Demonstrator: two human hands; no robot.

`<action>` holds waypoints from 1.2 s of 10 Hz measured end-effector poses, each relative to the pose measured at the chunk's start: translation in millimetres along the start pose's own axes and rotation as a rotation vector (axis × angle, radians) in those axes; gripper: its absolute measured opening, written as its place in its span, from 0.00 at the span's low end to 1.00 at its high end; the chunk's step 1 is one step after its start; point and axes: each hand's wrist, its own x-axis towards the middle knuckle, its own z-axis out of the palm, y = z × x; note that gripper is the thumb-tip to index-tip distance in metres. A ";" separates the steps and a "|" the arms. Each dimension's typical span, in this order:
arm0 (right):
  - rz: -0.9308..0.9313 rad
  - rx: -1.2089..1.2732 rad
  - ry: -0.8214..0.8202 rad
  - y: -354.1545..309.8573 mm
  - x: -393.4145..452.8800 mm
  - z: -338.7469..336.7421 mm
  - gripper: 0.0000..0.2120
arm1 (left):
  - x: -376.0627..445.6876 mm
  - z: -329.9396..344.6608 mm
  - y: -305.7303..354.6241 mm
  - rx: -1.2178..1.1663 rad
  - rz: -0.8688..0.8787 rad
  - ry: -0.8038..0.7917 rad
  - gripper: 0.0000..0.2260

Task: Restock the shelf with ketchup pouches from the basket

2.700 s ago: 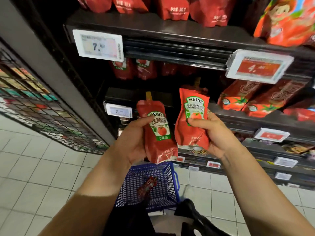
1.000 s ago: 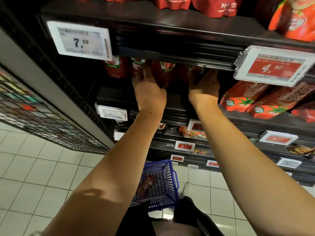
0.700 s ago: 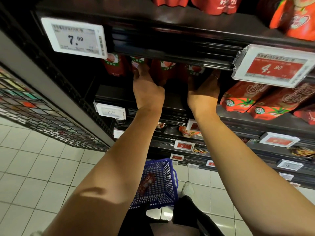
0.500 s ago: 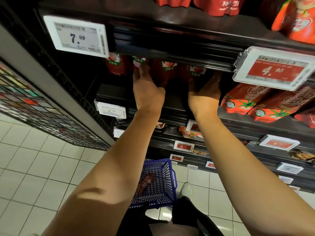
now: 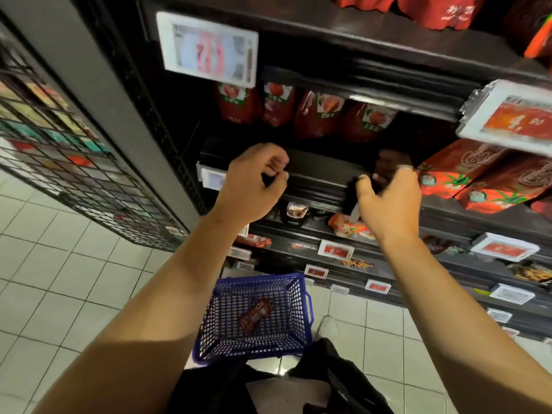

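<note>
Several red ketchup pouches (image 5: 316,115) stand in a row at the back of the dark shelf (image 5: 316,171). My left hand (image 5: 254,183) hovers in front of the shelf edge, fingers loosely curled, holding nothing. My right hand (image 5: 388,198) is level with it to the right, also empty with curled fingers and a ring on one. Below, on the floor, the blue basket (image 5: 218,333) holds one red pouch (image 5: 255,315).
A white price tag (image 5: 209,49) hangs above the ketchup row, a red one (image 5: 513,121) at right. Orange-red sauce packs (image 5: 466,177) lie right of my right hand. Lower shelves carry more tags. A wire rack (image 5: 59,150) stands left over tiled floor.
Both hands have let go of the two pouches on the shelf and pulled back out toward me. The pouches now stand in the row. The view has tilted down slightly.
</note>
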 end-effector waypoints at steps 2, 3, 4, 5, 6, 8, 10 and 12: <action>-0.089 0.074 0.114 9.9 -90.9 -2.6 0.14 | -62.7 -54.2 -54.4 0.031 0.006 -0.092 0.07; -0.031 0.016 0.011 26.4 -136.1 9.5 0.14 | -104.1 -65.3 -93.0 0.085 -0.256 -0.212 0.08; 0.189 -0.077 -0.290 49.0 -161.8 36.6 0.09 | -146.5 -59.2 -133.3 0.193 -0.511 -0.406 0.10; 0.378 -0.152 -0.605 75.6 -178.4 72.1 0.07 | -193.3 -41.8 -162.6 0.263 -0.770 -0.556 0.10; 0.439 -0.243 -0.864 116.9 -195.8 118.9 0.07 | -253.5 -9.2 -183.5 0.264 -0.953 -0.515 0.10; 0.511 -0.374 -1.189 238.1 -243.0 243.3 0.13 | -392.6 109.0 -258.5 0.122 -1.379 -0.488 0.15; 0.552 -0.405 -1.374 378.6 -289.6 372.3 0.19 | -489.4 231.6 -364.7 -0.166 -1.609 -0.145 0.24; 0.444 -0.515 -1.372 519.3 -296.0 508.2 0.24 | -494.2 328.1 -492.4 -0.279 -1.749 -0.166 0.17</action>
